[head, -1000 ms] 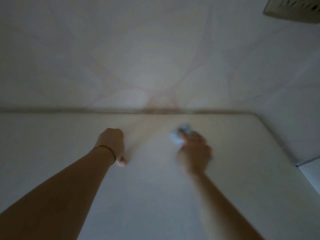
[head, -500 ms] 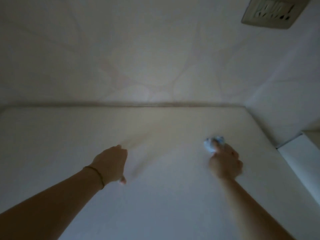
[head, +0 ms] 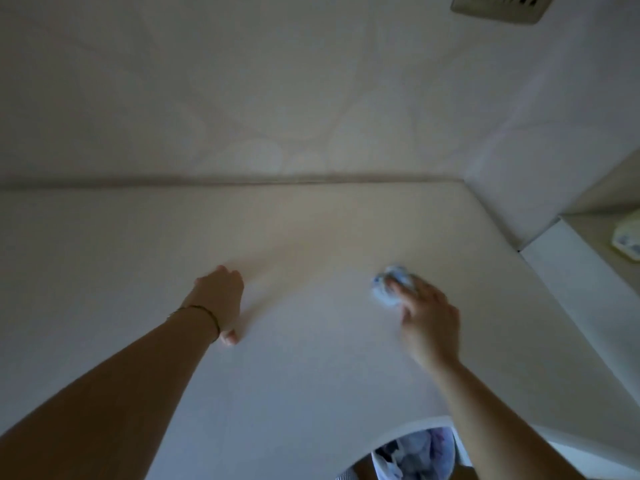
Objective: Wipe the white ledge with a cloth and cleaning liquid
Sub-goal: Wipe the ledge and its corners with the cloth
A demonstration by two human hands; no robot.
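Room: dim light, a pale wall (head: 277,81) rising straight ahead of me with faint curved patterns on it, and a socket plate (head: 498,6) at the top right edge of my view.
Surface: the white ledge (head: 138,244) runs wide and flat under both my arms and meets the wall along a darker seam (head: 173,181).
Right corner: the ledge ends where a side wall (head: 554,140) turns in; a lower shelf (head: 595,233) lies past it, with a small pale thing (head: 628,240) at the frame edge that I cannot identify.
Cloth: a small crumpled wad, white with blue (head: 389,284), lying on the ledge right of centre, well short of the seam.
My right hand (head: 427,317): palm down on the ledge, fingers (head: 401,289) stretched forward over the near side of the cloth and pressing it to the surface; it looks like a loose press more than a closed fist.
My left hand (head: 218,299): curled, knuckles up, resting on the ledge left of centre and well apart from the cloth; whether it is closed on anything I cannot tell.
Left wrist: a thin bracelet (head: 204,311) across it.
Bottom edge: the ledge's near rim curves, and patterned blue and white fabric (head: 415,452) shows below it.
Cleaning liquid: I can't make out a bottle for certain.
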